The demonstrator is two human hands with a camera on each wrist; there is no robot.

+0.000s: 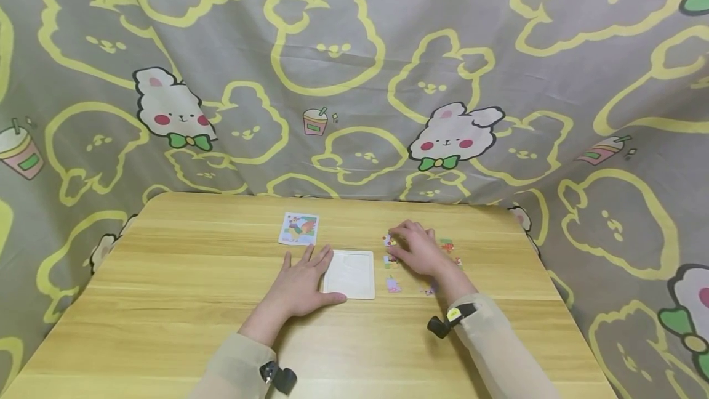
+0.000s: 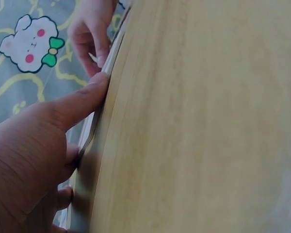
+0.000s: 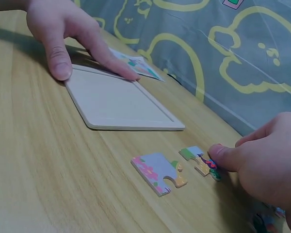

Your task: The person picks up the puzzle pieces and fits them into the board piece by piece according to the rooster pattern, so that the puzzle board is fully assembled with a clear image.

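A square white tray [image 1: 349, 274] lies on the table. My left hand [image 1: 300, 282] is spread at its left side, thumb along the near edge and fingers by the far left corner; the thumb also meets the tray's edge in the left wrist view. Right of the tray, thumb and index finger of my right hand [image 1: 423, 251] close around the opposite edges of a small puzzle piece [image 1: 387, 241]. That piece is hidden in the right wrist view, where the thumb is beside a green and blue piece [image 3: 188, 153]. A pink-flowered piece [image 3: 156, 171] lies closer to that camera.
A picture card with a rooster [image 1: 299, 228] lies behind my left hand. More puzzle pieces lie around my right forearm, among them a red and green one [image 1: 447, 244] and a purple one [image 1: 429, 290]. A patterned curtain [image 1: 354, 159] hangs behind the table.
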